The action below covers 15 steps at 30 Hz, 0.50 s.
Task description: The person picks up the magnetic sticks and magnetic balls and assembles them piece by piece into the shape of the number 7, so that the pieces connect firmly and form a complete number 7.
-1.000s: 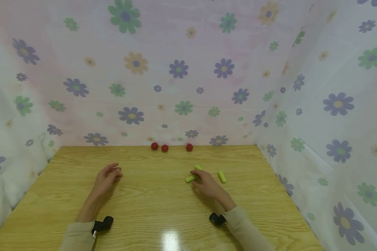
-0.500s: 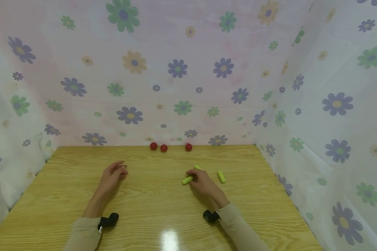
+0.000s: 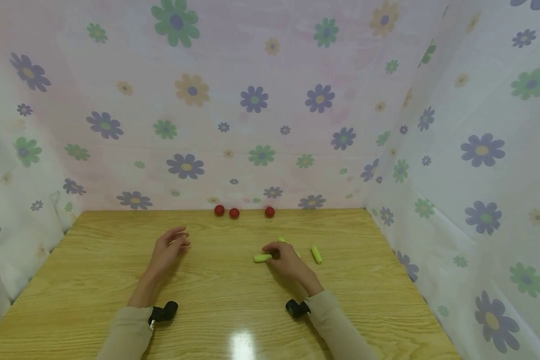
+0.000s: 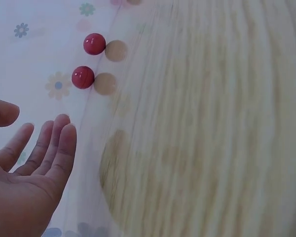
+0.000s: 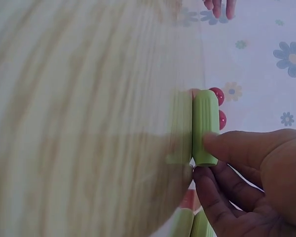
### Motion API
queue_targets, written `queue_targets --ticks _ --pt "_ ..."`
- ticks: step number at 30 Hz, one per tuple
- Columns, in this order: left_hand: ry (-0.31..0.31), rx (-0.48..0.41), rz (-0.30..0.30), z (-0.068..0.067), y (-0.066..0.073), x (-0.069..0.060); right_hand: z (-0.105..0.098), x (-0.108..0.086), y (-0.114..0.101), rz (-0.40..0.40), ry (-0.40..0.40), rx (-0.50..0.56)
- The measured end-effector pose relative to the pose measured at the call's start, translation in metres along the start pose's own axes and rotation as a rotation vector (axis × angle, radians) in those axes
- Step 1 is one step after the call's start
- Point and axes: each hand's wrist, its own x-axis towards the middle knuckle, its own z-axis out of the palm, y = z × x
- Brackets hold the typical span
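My right hand (image 3: 289,261) pinches one end of a short, light-green ribbed stick (image 3: 262,258), low at the table. In the right wrist view, the thumb is on the face of this stick (image 5: 206,116) and the fingers are under its near end. Partly hidden behind that hand is a second green stick (image 3: 281,240), and a third green stick (image 3: 316,254) lies to its right. My left hand (image 3: 168,247) hovers over the left part of the table, holding nothing. Its fingers look relaxed and slightly bent in the left wrist view (image 4: 37,173).
Along the back edge of the wooden table (image 3: 207,290) sit three shiny red balls, among them a left ball (image 3: 219,210), a middle ball (image 3: 234,213) and a right ball (image 3: 269,212). A flowered cloth (image 3: 288,165) hangs behind and at both sides.
My right hand has shifted a little left, and the stick it pinches has slid left and turned more sideways. The left hand has drifted right and slightly away from me.
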Motion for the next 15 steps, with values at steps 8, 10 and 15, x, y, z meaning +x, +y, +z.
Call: queue_targets --ticks 8,10,15 --pt "0.079 -0.013 -0.005 0.011 -0.002 0.01 0.002 0.008 0.002 0.016 -0.026 0.049" --pt "0.094 -0.027 -0.001 0.013 -0.004 0.013 0.004 0.01 0.004 0.018 -0.032 0.055" --pt "0.118 -0.073 -0.012 0.019 -0.007 0.021 0.006 0.017 0.004 0.038 -0.039 0.038"
